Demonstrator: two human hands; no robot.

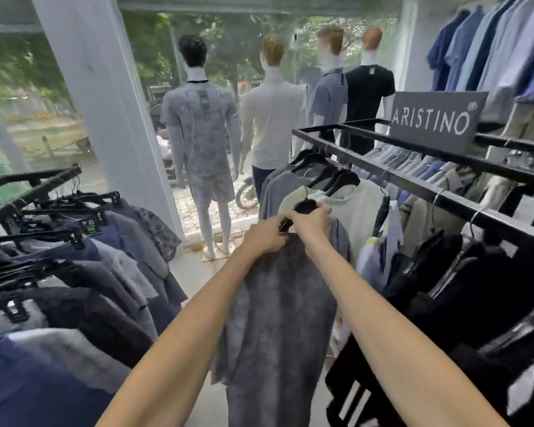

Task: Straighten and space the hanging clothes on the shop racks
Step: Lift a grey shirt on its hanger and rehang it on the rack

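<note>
Left hand (pixel 267 238) clamped on one grey shirt (pixel 278 303), right hand (pixel 311 222) on its hanger (pixel 304 206); four mannequins (pixel 202 124) behind.

Four mannequins (pixel 202 134) facing window (pixel 28 72); ARISTINO sign (pixel 435 120) right; white pillar (pixel 105 103) left.

Black rack (pixel 420 183) carrying the ARISTINO sign (pixel 435 121), grey tops (pixel 278 186) and cream top (pixel 352 204) hung below-left of sign, black tops (pixel 475 272) below it, second rack (pixel 53 173) far left of sign, dark clipped garments (pixel 105 257) hanging off it.

A white pillar (pixel 105 103) stands far left; four mannequins (pixel 202 134) face a daylit window (pixel 228 41); pale floor (pixel 187 272).
</note>
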